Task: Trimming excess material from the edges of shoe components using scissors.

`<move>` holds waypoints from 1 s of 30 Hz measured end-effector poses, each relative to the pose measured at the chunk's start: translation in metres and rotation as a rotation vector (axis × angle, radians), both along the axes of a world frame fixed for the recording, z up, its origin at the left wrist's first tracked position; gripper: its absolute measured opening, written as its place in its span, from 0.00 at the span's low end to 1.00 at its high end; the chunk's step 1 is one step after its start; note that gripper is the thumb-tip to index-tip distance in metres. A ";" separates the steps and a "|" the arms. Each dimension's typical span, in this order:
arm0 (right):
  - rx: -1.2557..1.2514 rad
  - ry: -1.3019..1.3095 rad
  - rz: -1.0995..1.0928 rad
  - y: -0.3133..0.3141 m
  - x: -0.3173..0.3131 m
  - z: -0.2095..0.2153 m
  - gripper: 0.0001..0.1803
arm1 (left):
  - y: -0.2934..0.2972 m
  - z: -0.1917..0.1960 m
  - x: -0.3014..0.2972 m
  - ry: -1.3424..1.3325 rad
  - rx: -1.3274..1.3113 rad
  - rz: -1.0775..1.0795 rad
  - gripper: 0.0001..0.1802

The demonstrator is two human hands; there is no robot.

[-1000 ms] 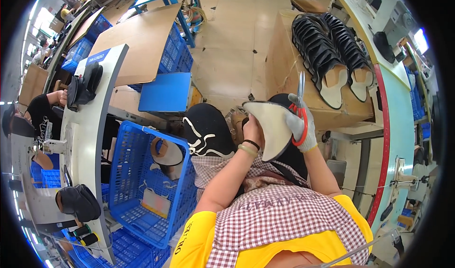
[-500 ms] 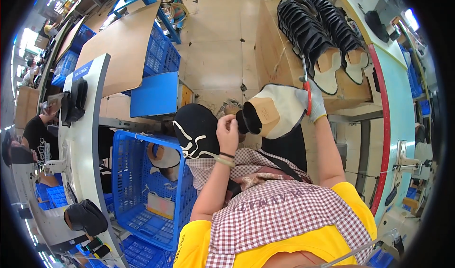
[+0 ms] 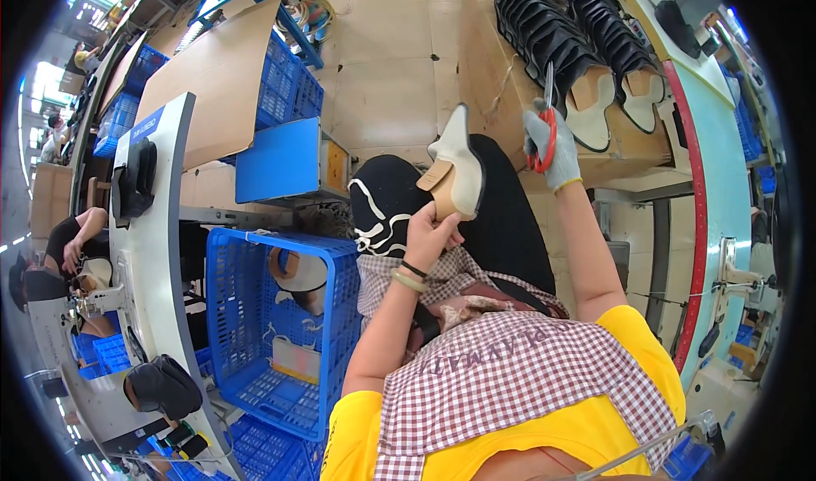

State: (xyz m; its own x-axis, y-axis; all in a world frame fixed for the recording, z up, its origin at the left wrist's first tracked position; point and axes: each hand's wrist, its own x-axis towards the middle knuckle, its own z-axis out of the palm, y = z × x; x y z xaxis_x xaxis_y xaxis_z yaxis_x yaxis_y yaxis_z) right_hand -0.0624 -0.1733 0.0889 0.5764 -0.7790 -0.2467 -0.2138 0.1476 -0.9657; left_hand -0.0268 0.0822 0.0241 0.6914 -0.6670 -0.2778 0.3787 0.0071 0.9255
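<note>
A cream and tan shoe upper (image 3: 461,172) with a dark edge is pinched at its near end by my bare left hand (image 3: 433,236). It stands tilted up over my lap. My right hand (image 3: 552,148), in a pale grey glove, grips red-handled scissors (image 3: 546,145), their blades pointing away from me. The scissors are apart from the upper. Beyond my right hand, two rows of stacked black uppers (image 3: 544,35) lie on a cardboard-coloured box, with cream and tan pieces (image 3: 588,111) at their near ends.
At my left stands a blue plastic crate (image 3: 270,239) holding another upper (image 3: 297,277) and a paper tag. A blue-topped box (image 3: 276,162) and a cardboard sheet (image 3: 212,82) are farther ahead. Machine tables flank me; a co-worker's arm (image 3: 82,230) shows at far left.
The upper has turned from lying broad side up to standing on edge, and my right hand has let go of it. That hand has moved slightly away, still with the scissors.
</note>
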 end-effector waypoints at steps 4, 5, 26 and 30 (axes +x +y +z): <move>0.049 0.161 0.255 0.033 -0.040 0.021 0.31 | -0.005 0.006 -0.007 -0.093 0.063 0.105 0.08; 0.054 0.162 0.254 0.041 -0.049 0.029 0.31 | -0.004 0.009 -0.009 -0.125 0.079 0.158 0.08; 0.533 0.132 0.963 0.050 -0.129 0.018 0.41 | -0.005 0.018 -0.009 -1.288 0.172 0.211 0.08; 0.662 0.185 0.970 0.050 -0.113 0.012 0.38 | -0.001 0.017 -0.007 -1.271 0.162 0.193 0.07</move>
State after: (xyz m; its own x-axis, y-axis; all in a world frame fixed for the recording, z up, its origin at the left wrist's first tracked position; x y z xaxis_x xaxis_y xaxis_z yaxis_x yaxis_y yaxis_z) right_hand -0.1758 -0.1230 0.1013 0.7683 0.2731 -0.5789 -0.6399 0.3057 -0.7050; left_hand -0.0341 0.0811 0.0406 0.6092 -0.5482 0.5730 -0.7557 -0.1824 0.6290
